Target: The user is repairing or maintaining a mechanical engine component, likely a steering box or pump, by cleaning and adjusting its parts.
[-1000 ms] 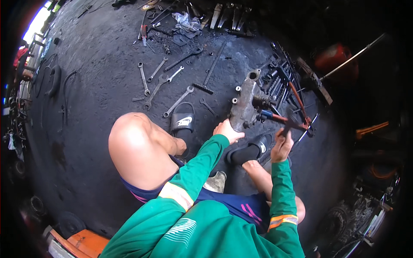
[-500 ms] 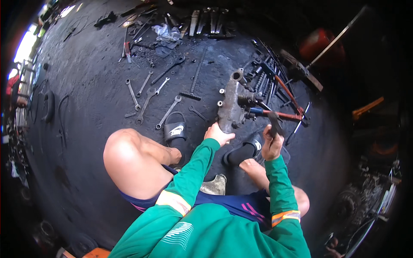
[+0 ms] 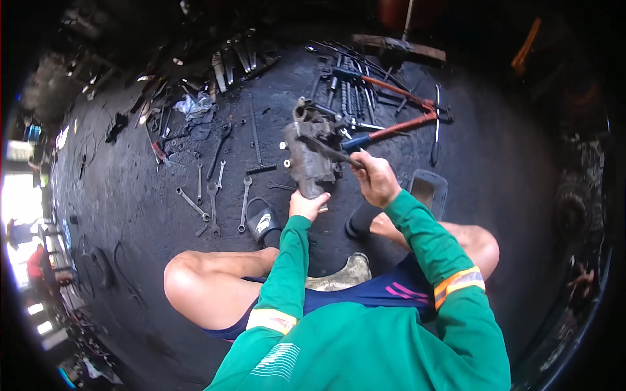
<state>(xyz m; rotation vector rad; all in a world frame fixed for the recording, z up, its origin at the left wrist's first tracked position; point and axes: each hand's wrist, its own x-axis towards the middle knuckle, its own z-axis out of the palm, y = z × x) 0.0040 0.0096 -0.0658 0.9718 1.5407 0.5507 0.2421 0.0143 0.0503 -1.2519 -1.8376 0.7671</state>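
Note:
A grimy cast metal housing [image 3: 308, 155] with ports and pale fittings stands out over the floor in front of me. My left hand [image 3: 308, 204] grips its lower end. My right hand [image 3: 375, 179] is closed on a dark metal tool [image 3: 343, 156], whose long body reaches across the upper part of the housing; whether it touches cannot be told. Just beyond lie long red-handled bolt cutters [image 3: 403, 119], one handle with a blue grip. Several wrenches [image 3: 246, 205] lie left of the housing. A black slide sandal [image 3: 261, 220] is by my left foot, another [image 3: 427, 192] right of my forearm.
Sockets and bars [image 3: 349, 91] are spread on the dark floor [image 3: 130, 195] ahead. A wooden block [image 3: 424, 51] with a rod is beyond them. Rags [image 3: 194, 104] and more tools lie at back left. Dark machinery [image 3: 574, 215] lines the right side.
The view has swung round to the right. My right hand has risen and moved inward, swinging the dark tool from beside the housing to across its upper part.

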